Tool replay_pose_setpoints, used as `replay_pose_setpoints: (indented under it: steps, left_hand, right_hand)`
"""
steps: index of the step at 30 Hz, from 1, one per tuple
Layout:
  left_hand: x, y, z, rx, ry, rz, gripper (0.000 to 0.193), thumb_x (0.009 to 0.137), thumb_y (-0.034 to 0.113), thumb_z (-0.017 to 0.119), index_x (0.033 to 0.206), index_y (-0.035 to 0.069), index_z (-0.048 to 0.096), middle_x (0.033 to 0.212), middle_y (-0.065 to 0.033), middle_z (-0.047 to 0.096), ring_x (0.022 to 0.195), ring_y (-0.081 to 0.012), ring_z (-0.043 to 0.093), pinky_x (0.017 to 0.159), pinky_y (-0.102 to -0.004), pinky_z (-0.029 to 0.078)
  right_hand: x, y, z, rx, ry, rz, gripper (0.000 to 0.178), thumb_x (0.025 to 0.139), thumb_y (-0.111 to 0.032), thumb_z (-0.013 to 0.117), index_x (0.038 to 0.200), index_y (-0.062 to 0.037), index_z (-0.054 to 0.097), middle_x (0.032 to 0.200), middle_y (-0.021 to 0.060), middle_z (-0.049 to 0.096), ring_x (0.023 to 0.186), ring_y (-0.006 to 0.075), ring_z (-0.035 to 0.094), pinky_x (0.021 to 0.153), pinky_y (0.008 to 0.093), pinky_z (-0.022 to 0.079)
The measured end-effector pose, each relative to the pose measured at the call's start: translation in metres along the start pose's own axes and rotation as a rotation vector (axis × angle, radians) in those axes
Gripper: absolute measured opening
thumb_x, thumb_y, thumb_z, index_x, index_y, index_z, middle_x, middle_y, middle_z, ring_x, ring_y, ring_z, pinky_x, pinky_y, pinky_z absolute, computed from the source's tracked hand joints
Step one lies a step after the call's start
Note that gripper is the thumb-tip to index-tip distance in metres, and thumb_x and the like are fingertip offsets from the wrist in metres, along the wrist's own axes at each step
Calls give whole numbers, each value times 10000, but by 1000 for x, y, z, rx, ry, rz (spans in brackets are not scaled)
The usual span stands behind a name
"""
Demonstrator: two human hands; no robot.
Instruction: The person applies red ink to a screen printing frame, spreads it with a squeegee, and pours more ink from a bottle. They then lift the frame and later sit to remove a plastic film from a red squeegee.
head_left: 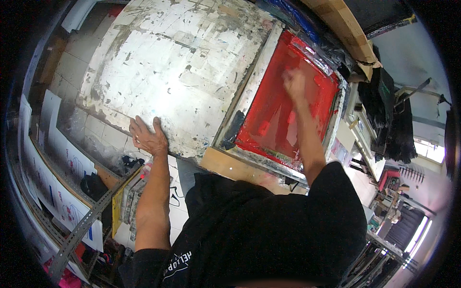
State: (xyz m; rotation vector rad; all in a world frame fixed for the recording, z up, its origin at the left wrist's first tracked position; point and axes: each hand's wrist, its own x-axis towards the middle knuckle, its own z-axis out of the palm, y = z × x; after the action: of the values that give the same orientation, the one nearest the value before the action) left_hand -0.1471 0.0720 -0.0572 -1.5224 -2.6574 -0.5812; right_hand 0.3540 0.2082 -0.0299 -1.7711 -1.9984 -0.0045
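The screen (264, 102) is bright red inside a pale, stained frame, with a duller, brownish-pink patch across its middle, a shiny clear strip at its far end and a dark smudge by its near left corner. It sits at the right end of the worktop (168, 72), whose white top is scuffed and flaking grey. Around us, tiled floor (103, 128) and white printed sheets (67, 180) show on the left; dark cloths (382, 110) hang over on the right, with a bright window (430, 150) beyond. The screen's long axis runs away from the person, leaning rightward. The left hand (150, 138) rests on the worktop's near edge, its fingers spread and holding nothing; the right hand (294, 84) is over the red, fingers curled and blurred, and I can't tell whether they grip anything
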Motion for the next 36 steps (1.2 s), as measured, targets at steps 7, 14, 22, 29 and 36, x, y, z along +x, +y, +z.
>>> replay_pose_setpoints:
  steps: [7, 14, 22, 29, 36]
  left_hand:
    - [0, 3, -9, 38, -43, -36, 759, 897, 581, 499, 1413, 32, 410, 1511, -161, 312, 1388, -310, 261, 1083, -460, 193]
    - [3, 2, -3, 19, -17, -4, 735, 888, 558, 520, 1401, 38, 427, 1503, -160, 329, 1382, -300, 271, 1081, -460, 199]
    - [0, -1, -3, 42, -3, -29, 697, 886, 510, 541, 1410, 64, 427, 1518, -142, 320, 1392, -290, 271, 1074, -465, 212]
    - [1, 1, 0, 66, -70, -41, 759, 892, 603, 495, 1436, 83, 394, 1532, -135, 292, 1404, -276, 253, 1087, -452, 184]
    - [2, 4, -7, 70, -113, -79, 814, 884, 660, 460, 1448, 80, 376, 1538, -131, 276, 1416, -263, 221, 1087, -474, 165]
  right_hand:
    - [-131, -97, -47, 256, -288, -178, 167, 695, -26, 568, 817, -81, 668, 783, 158, 586, 762, 369, 567, 701, 473, 459]
    - [-41, 62, -49, -52, 120, 123, 203, 775, -154, 589, 898, -39, 702, 721, 188, 622, 717, 387, 602, 706, 471, 485]
    - [-152, -81, -56, 288, -150, -139, 114, 704, -91, 580, 772, -73, 670, 770, 174, 623, 731, 361, 578, 669, 444, 474]
    - [-106, 36, -69, -89, 123, 277, 123, 715, -115, 621, 799, -41, 671, 827, 194, 640, 877, 384, 601, 756, 475, 482]
    - [-207, -60, -56, 443, -242, 223, 105, 733, -109, 607, 789, -96, 695, 725, 131, 599, 797, 359, 584, 747, 470, 490]
